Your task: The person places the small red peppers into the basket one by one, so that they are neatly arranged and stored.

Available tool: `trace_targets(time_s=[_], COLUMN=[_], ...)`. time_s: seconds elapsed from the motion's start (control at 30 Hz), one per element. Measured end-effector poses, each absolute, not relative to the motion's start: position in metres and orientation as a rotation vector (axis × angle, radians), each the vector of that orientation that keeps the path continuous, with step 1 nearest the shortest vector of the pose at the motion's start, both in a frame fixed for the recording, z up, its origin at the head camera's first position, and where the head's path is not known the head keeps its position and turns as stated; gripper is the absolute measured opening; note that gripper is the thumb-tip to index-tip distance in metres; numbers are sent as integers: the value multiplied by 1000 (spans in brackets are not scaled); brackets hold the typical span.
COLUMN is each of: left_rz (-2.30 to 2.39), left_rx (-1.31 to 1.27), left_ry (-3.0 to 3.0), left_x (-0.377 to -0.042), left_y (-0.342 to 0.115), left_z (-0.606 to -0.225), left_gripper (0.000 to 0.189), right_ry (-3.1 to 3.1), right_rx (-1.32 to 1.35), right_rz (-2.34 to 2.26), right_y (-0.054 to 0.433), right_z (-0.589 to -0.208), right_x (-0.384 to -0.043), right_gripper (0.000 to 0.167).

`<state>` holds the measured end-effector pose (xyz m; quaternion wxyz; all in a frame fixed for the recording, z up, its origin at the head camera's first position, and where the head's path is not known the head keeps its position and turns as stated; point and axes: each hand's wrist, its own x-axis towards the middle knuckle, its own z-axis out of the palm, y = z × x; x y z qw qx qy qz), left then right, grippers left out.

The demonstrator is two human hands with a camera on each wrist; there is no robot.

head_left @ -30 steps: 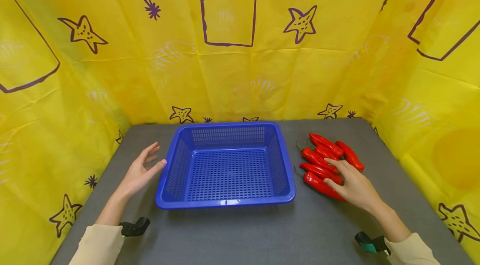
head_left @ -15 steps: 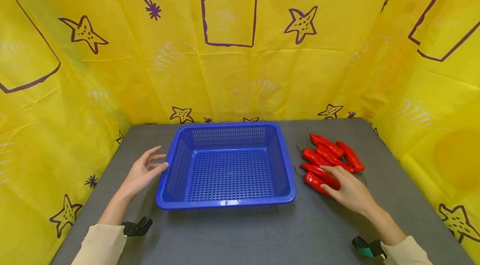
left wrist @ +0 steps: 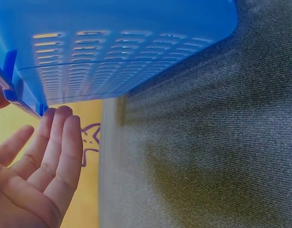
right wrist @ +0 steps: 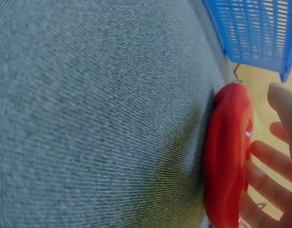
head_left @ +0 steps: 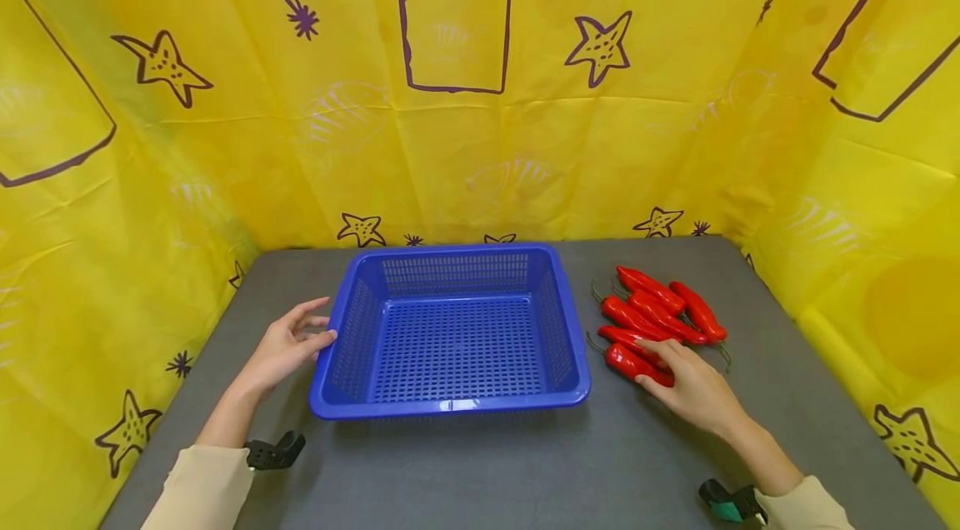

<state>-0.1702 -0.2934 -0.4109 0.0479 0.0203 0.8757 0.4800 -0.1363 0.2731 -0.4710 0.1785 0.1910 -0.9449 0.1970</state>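
Grey surface (head_left: 480, 472) carrying a blue basket (head_left: 450, 407).
My left grip (head_left: 283, 351), loosely parted, touches the basket's left edge; my right grip (head_left: 696, 388), wide, spreads over the nearest of the red peppers (head_left: 663, 318), which lie grouped on the surface right of the basket.

the right hand (head_left: 693, 388) partly hides the nearest red pepper (head_left: 627, 361)

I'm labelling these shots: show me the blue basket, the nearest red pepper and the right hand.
Blue basket (head_left: 420, 408): head view, front rim.
Nearest red pepper (head_left: 632, 363): head view, middle of body.
Right hand (head_left: 694, 388): head view, back of hand.
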Motion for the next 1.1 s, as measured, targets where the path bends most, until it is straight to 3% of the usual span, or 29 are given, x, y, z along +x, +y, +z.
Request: trace_targets(time_s=[1.1], left_rz=[1633], left_rx=[-12], left_ry=[2441], left_x=[-170], left_y=[-288], left_z=[-408], left_gripper=[63], right_ry=[-2607], right_rx=[577], right_rz=[466], right_y=[260], right_z=[-482], right_x=[-135], right_gripper=[43])
